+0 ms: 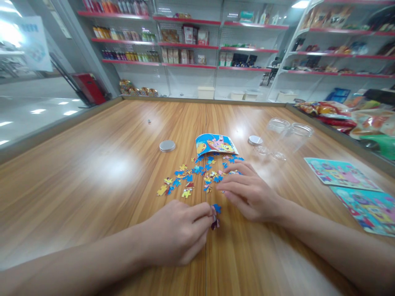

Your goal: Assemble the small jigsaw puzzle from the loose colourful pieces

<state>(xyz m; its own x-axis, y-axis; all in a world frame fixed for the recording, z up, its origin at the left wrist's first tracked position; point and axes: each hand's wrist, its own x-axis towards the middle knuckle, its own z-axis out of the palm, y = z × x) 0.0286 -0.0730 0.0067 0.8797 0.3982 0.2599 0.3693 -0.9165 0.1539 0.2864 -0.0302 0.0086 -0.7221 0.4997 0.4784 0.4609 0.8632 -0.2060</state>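
Note:
My left hand [185, 230] is closed in a pinch on a few joined puzzle pieces [217, 209], blue at the top and dark lower down; its fingers partly cover them. To its right, my right hand [249, 189] reaches over the near right side of the scattered puzzle pieces [189, 177], fingers stretched out and slightly spread. Its fingertips are close to some pieces, though contact cannot be made out. Behind the pile stands a curved picture card [217, 144] with cartoon figures in a boat on blue.
Two silver lids [167, 145] [255, 140] lie either side of the card. Clear jars [296, 137] stand at the right, past my right hand. Two cartoon sheets [344, 174] [368, 209] lie near the right edge. One small piece [149, 121] sits far left. Snack bags [327, 111] are beyond the table's edge.

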